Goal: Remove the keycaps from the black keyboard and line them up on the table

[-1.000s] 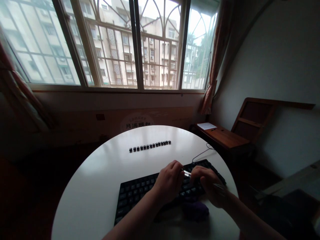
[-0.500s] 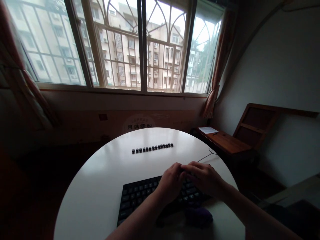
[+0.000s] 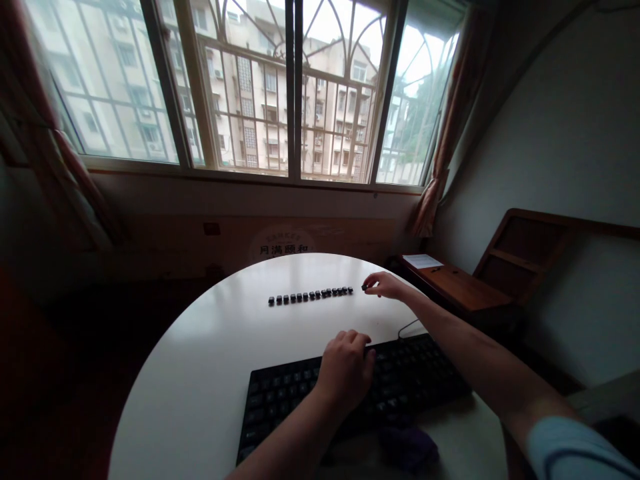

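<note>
A black keyboard (image 3: pixel 400 380) lies at a slant on the white round table (image 3: pixel 185 373). My left hand (image 3: pixel 346 368) rests over its middle, fingers bent at the back edge, thumb apart from the index finger; nothing shows in it. My right hand (image 3: pixel 384 285) reaches to the far side of the table and pinches a small black keycap (image 3: pixel 364 287) between thumb and fingertips. This keycap is just off the right end of a row of several black keycaps (image 3: pixel 299 297), with a small gap between.
A thin cable (image 3: pixel 406 328) curves behind the keyboard. In front of the keyboard lies a dark purple cloth (image 3: pixel 407 448), partly in shadow. Right of the table stands a wooden bench (image 3: pixel 465 293) with a paper (image 3: pixel 421 261) on it. A window fills the far wall.
My right hand has moved from beside my left hand over the keyboard to the right end of the row, with a keycap in its fingertips. My left hand stays at the keyboard.
</note>
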A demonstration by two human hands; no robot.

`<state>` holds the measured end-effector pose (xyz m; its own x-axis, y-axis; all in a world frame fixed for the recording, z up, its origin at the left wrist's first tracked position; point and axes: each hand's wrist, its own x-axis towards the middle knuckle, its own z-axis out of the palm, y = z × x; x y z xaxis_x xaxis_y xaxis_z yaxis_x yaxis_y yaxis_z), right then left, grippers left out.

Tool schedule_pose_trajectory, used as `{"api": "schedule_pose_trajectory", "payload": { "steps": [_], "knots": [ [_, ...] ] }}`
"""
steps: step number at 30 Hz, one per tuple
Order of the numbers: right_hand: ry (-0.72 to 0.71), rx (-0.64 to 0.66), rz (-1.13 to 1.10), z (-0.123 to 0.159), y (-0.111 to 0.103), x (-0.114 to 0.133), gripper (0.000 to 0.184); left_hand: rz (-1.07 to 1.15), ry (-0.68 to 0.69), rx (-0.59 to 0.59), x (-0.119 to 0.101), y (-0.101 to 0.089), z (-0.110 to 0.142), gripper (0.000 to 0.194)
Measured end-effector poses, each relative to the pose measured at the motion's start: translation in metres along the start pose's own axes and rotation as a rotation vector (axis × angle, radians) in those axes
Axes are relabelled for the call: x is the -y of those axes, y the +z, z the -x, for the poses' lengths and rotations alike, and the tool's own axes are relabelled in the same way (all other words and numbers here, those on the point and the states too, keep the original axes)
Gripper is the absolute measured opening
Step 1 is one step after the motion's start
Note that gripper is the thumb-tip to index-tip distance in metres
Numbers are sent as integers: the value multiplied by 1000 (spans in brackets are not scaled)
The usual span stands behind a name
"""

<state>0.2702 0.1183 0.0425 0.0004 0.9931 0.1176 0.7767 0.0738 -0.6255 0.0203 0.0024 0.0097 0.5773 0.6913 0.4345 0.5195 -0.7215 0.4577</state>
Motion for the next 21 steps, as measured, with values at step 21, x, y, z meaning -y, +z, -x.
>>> {"api": "schedule_pose_trajectory", "payload": {
  "steps": [21],
  "knots": [
    [228, 219, -34, -75, 24, -27, 34, 29, 154, -123, -2, -5, 5, 22]
  ]
}}
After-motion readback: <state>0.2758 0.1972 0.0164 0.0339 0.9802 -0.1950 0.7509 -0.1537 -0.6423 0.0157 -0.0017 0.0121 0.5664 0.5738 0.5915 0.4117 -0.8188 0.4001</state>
